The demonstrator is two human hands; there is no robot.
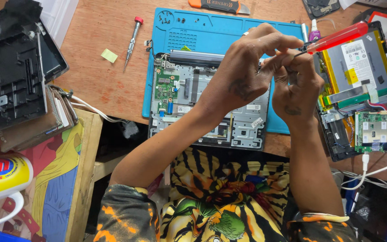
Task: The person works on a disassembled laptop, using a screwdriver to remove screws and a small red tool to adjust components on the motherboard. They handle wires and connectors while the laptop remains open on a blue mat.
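From the head camera, the right hand (297, 92) grips a red-handled screwdriver (337, 38) in closed fingers while the left hand (242, 76) pinches at its tip, both raised over the opened laptop chassis (202, 107) on the blue mat (202, 29) on the counter (99, 85).

One camera sits on the person's head. It looks straight down, close to the worktop (108, 85) and lap.
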